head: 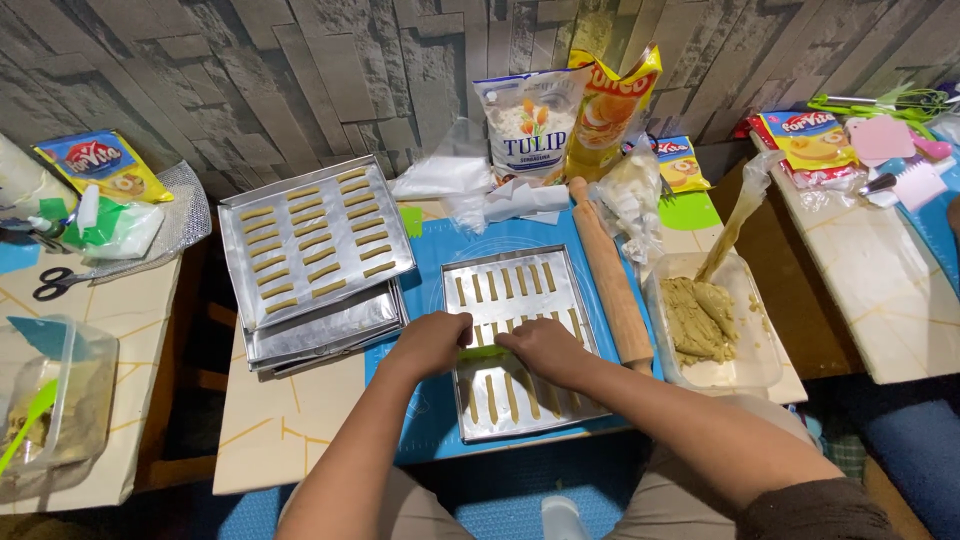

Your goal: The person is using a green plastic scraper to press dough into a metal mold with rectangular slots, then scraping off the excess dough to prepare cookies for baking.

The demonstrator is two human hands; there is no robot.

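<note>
in the middle of the frame, the left hand and right hand pinch a small green scraper over the shiny metal tray. a hard push could squash the thin dough sticks.

Both hands rest on a baking tray of dough strips lying on a mat on the table, the left hand just beside the right hand. Left of the left hand, a second filled tray sits atop a stack of trays. Right of the right hand lies a rolling pin, then a container of dough; beyond both hands, bags stand against the wall.
</note>
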